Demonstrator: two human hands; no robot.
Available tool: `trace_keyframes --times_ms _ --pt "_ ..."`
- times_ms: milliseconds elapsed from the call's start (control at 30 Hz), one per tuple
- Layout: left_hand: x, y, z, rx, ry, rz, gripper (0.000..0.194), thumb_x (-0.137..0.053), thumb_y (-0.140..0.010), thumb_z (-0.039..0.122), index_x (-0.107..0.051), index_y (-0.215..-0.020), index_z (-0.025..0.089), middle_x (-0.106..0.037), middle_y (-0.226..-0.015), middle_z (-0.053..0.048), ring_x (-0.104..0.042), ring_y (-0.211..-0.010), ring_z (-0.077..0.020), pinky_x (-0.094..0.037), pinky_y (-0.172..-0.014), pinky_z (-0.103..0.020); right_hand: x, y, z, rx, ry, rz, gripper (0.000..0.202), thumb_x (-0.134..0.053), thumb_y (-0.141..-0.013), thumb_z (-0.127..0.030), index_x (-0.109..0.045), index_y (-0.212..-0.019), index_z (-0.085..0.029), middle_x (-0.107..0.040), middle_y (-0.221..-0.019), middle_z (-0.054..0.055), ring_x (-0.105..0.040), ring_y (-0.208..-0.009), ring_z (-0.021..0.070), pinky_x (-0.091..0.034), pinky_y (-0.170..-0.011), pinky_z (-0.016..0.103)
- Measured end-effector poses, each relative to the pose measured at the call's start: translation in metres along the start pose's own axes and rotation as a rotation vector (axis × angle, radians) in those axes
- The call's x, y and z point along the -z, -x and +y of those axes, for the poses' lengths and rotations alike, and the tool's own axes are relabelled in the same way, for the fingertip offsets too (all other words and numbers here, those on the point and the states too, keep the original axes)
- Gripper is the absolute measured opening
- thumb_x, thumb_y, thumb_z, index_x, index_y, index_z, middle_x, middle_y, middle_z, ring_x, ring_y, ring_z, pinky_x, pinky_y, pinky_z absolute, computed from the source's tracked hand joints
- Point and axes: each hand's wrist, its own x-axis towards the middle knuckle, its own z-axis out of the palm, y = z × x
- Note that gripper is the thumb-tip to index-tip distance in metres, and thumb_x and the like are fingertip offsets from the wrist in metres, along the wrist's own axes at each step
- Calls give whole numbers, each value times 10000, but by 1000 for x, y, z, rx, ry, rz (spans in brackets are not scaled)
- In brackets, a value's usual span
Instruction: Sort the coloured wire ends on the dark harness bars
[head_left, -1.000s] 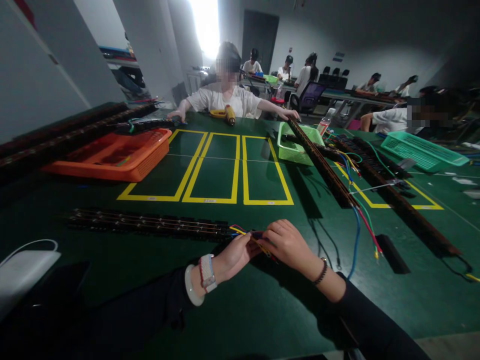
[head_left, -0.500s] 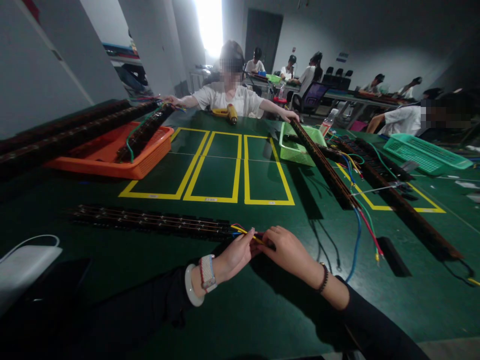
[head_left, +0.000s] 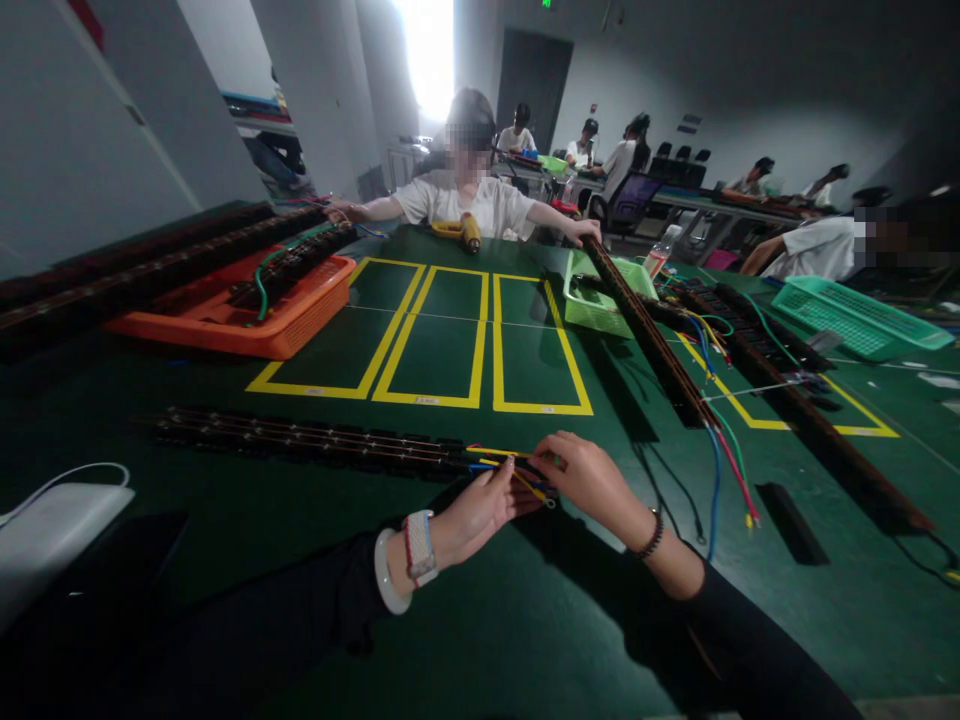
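Pinching a thin yellow wire, the right hand has a fingertip grip beside the left hand, whose thumb and fingers clasp a yellow ring-tipped wire near a long black strip with copper-coloured lines on the green table. Uneven pulling might strain the wires' joints; a loosened pinch might tangle them.

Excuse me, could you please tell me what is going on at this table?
A person is handling wires at the end of a long dark strip lying on the green table. The left hand holds a few wires, one ending in a ring terminal, while the right hand appears to pinch a yellow wire. Across the table, a co-worker has one hand on another dark strip, which slants past a light green basket.
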Motion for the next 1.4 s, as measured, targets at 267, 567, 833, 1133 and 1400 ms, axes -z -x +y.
trace_keyframes --times_ms 267,567,833,1133,1400 --pt "-5 5 6 64 -6 -38 279 -445 -903 318 -575 -933 72 -659 -988 -183 -638 -929 -217 -403 -944 -393 -26 -21 30 74 -132 164 102 -549 -877 -224 -633 -841 -179 -648 -819 28 -606 -764 146 -451 -659 239" --pt "-7 5 5 47 5 13 218 -449 -899 275 -566 -864 96 -671 -883 -142 -649 -848 -203 -424 -902 -390 -36 -15 28 347 431 276 167 -502 -896 -158 -650 -972 -174 -635 -902 87 -541 -875 204 -402 -818 354" --pt "-2 2 0 -14 8 21 141 -432 -893 179 -558 -904 116 -668 -892 -104 -640 -827 -196 -450 -835 -395 -34 5 30 665 262 352 266 -427 -921 -139 -568 -1145 -164 -636 -953 75 -541 -842 170 -421 -779 330" --pt "2 0 1 53 74 -10 253 -522 -867 340 -616 -898 107 -659 -881 -104 -614 -875 -178 -436 -860 -340 -25 19 32 916 237 328 313 -551 -871 -345 -563 -1098 -130 -637 -856 66 -574 -760 166 -472 -706 331" --pt "1 0 0 8 87 -21 246 -536 -859 341 -624 -924 120 -644 -895 -83 -592 -880 -159 -431 -854 -322 -20 18 26 927 389 199 262 -512 -881 -119 -556 -1139 -123 -626 -886 48 -577 -770 135 -482 -724 300"
